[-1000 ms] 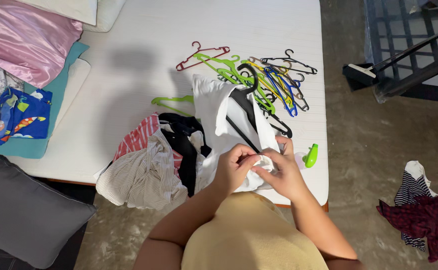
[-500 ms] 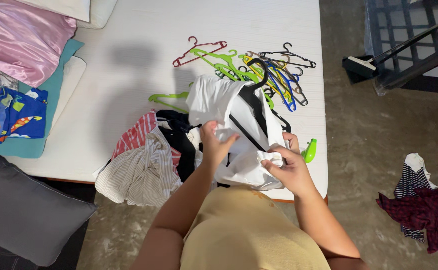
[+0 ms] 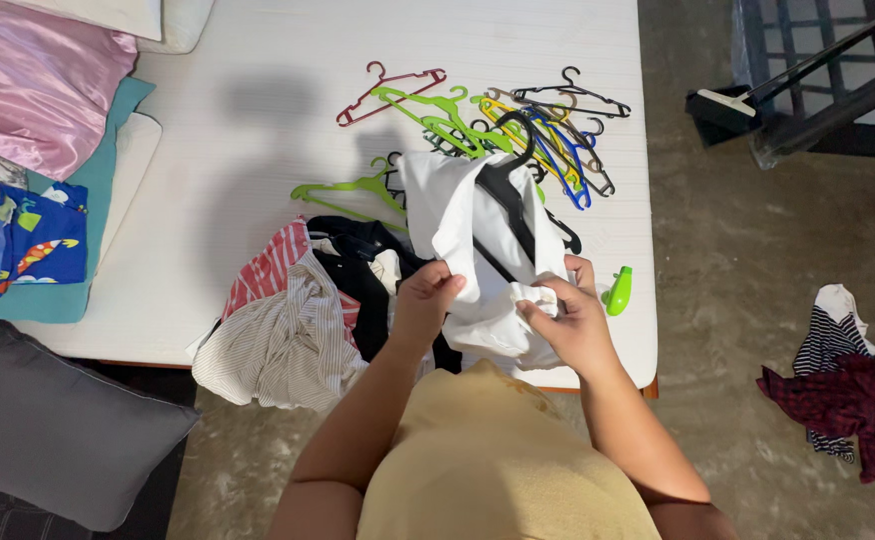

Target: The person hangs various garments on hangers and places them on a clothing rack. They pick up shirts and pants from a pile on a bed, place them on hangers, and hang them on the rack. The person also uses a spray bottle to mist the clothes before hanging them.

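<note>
Both hands, left hand and right hand, are pinching a soft, light white shirt (likely slippery) just below its stiff black hanger.

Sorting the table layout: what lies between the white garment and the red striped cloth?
In the head view, a black garment lies between the white garment and the red striped cloth.

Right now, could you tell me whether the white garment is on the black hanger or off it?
On it: the black plastic hanger sits inside the white cloth garment, hook poking out the top.
</note>
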